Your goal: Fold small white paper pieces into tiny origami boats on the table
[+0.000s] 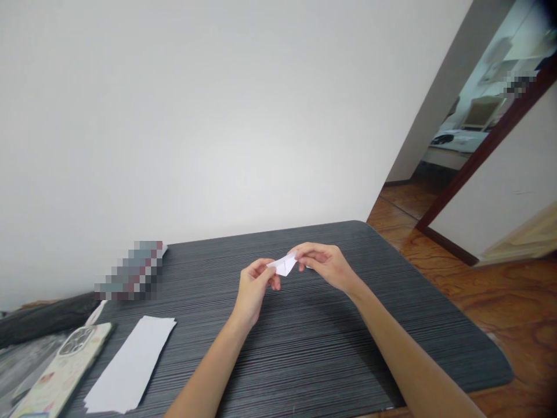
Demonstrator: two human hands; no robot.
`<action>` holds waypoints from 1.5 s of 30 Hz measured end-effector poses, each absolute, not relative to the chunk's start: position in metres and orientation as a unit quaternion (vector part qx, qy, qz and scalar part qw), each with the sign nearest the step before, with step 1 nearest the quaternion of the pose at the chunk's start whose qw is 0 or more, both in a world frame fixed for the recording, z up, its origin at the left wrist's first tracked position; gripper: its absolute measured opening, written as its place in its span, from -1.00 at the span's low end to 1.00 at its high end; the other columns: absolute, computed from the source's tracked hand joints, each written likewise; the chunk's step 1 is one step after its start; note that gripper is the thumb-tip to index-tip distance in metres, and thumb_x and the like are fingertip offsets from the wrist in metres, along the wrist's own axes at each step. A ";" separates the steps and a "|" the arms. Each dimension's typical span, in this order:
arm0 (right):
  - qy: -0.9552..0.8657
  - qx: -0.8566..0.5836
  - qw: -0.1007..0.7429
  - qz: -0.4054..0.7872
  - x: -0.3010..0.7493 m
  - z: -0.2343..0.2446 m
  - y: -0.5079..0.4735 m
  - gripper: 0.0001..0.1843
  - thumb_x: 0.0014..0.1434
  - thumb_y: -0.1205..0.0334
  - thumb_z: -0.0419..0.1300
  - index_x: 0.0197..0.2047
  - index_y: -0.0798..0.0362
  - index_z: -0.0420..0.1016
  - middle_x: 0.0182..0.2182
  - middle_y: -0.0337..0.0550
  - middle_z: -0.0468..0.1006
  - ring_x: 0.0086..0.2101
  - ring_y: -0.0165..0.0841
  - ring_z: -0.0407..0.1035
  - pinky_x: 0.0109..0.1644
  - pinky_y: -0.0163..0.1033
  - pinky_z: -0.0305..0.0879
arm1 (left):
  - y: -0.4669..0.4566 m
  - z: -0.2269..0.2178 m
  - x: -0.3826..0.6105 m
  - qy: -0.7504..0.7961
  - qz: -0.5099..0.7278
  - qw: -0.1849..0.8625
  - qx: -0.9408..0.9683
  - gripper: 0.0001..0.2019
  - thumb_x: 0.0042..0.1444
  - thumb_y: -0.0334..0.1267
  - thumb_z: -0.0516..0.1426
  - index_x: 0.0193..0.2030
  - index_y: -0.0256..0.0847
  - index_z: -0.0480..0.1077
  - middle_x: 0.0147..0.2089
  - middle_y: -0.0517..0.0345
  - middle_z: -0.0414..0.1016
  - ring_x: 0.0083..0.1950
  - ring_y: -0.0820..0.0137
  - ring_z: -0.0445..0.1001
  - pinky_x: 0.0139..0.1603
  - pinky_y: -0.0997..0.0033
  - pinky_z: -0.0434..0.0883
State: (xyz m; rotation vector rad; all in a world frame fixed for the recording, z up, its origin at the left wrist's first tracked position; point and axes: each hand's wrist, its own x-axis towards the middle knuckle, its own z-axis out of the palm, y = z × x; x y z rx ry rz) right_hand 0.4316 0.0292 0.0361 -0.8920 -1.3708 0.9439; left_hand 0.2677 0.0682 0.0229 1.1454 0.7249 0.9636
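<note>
Both hands work a small folded paper [285,265] in mid-air!

Left hand [255,287] pinches its 8 o'clock corner and right hand [324,262] grips the 2 o'clock tip, above the middle of the table [331,348]. Several creases are in, but I'd judge the shape unfinished. Paper strips [130,366] and a phone [65,366] lie at 8 o'clock.

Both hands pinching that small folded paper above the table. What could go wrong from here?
1. The folded paper is held in the air by fingertip grip only, left hand and right hand at opposite ends; it could slip or crease crooked.
2. Pulling from both ends might tear it.
3. The left forearm passes near the paper stack, and the phone lies by the edge of the table; a sweep could nudge either.
</note>
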 end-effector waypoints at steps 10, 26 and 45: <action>-0.532 -0.414 0.601 0.429 0.431 0.034 0.033 -0.89 -0.11 0.32 0.24 -0.42 0.13 0.42 -0.48 -0.21 0.48 -0.48 -0.47 0.35 -0.38 -0.31 0.29 | 0.069 0.021 0.267 0.326 0.447 0.616 0.561 -0.91 -0.09 -0.35 0.10 -0.41 -0.34 0.34 -0.70 0.28 0.31 -0.64 0.56 0.25 -0.54 0.55 0.19; -0.447 -0.403 0.532 0.595 0.441 0.023 0.038 -0.84 -0.09 0.35 0.23 -0.36 0.19 0.47 -0.55 -0.16 0.49 -0.49 -0.50 0.33 -0.42 -0.39 0.15 | 0.067 0.020 0.264 0.332 0.464 0.494 0.656 -0.90 -0.01 -0.33 0.06 -0.39 -0.31 0.37 -0.62 0.24 0.30 -0.56 0.52 0.30 -0.49 0.53 0.27; -0.477 -0.440 0.496 0.577 0.442 0.028 0.034 -0.78 -0.09 0.33 0.23 -0.30 0.19 0.47 -0.59 -0.17 0.50 -0.59 -0.50 0.35 -0.54 -0.41 0.18 | 0.075 0.018 0.262 0.309 0.422 0.546 0.655 -0.87 -0.01 -0.28 0.08 -0.37 -0.31 0.35 -0.68 0.28 0.29 -0.65 0.55 0.27 -0.57 0.55 0.23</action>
